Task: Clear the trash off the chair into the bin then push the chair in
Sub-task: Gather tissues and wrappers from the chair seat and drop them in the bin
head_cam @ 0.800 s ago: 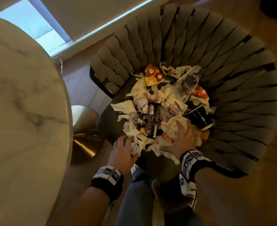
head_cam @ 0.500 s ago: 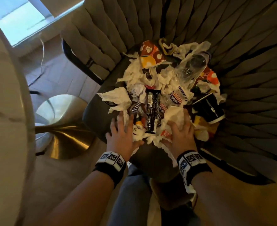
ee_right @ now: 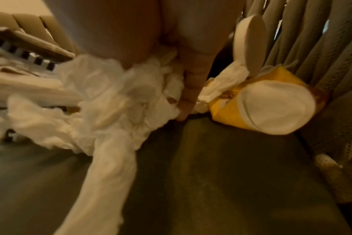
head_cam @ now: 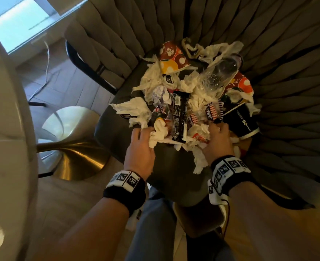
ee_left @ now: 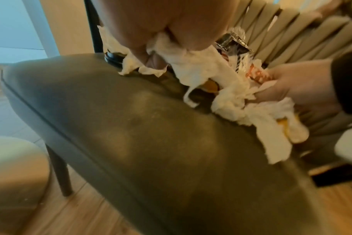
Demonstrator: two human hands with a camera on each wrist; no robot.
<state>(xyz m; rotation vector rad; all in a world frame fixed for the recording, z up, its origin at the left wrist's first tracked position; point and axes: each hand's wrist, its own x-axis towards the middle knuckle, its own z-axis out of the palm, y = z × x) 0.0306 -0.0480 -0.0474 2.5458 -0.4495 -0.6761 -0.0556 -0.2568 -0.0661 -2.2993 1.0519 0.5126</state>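
A heap of trash lies on the dark green seat [head_cam: 115, 129] of the chair: crumpled white tissues [head_cam: 134, 110], black candy wrappers [head_cam: 179, 117], a clear plastic bottle [head_cam: 217, 74], patterned paper cups [head_cam: 171, 59] and a dark cup [head_cam: 240, 121]. My left hand [head_cam: 142, 140] grips a wad of tissue [ee_left: 199, 70] at the pile's near left edge. My right hand [head_cam: 217, 138] curls its fingers round tissues and wrappers [ee_right: 119, 95] at the near right. No bin is in view.
The chair's woven grey backrest [head_cam: 268, 53] curves round the far and right sides. A round marble table [head_cam: 6, 129] with a brass pedestal base [head_cam: 76, 153] stands at the left. A yellow cup [ee_right: 259, 108] lies beside my right hand. Wood floor shows below.
Both hands have gone from lying flat at the pile's near edge to closing their fingers on tissues and wrappers. The head view has moved closer to the seat.
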